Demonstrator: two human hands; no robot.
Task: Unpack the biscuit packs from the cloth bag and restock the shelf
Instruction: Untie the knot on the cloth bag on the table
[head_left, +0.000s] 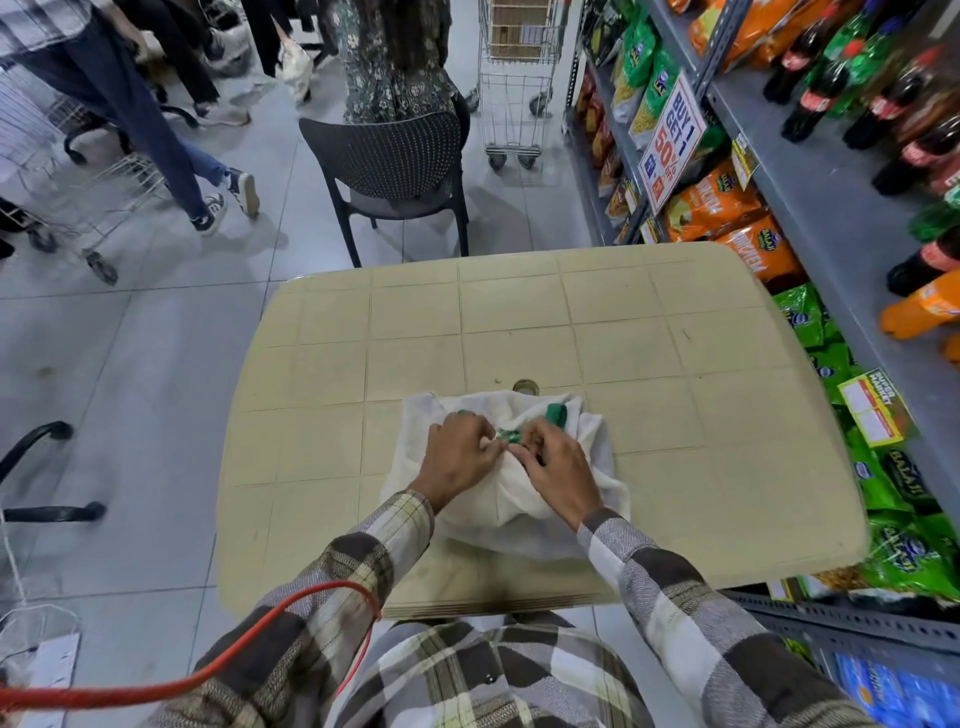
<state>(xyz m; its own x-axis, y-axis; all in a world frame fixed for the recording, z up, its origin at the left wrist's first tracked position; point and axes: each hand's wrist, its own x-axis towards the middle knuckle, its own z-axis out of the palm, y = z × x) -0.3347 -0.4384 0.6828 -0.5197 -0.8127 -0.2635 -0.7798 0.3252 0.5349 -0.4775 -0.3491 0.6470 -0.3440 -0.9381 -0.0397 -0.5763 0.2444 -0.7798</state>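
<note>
A white cloth bag (597, 457) with green handles lies bunched on the beige plastic table (649, 338), near its front edge. My left hand (457, 457) and my right hand (558, 467) both pinch the gathered top of the bag, where a green knot (509, 435) sits between my fingers. One green handle (556, 414) sticks up just beyond my right hand. No biscuit packs show; whatever the bag holds is hidden by the cloth. The grey shelf (810, 171) runs along the right.
Snack bags and soda bottles fill the shelf; green packs (883, 483) crowd its lower levels beside the table. A dark chair (400, 171) stands beyond the table with a person there. Trolleys (514, 78) and walking people occupy the aisle. A red cable (208, 675) crosses my left sleeve.
</note>
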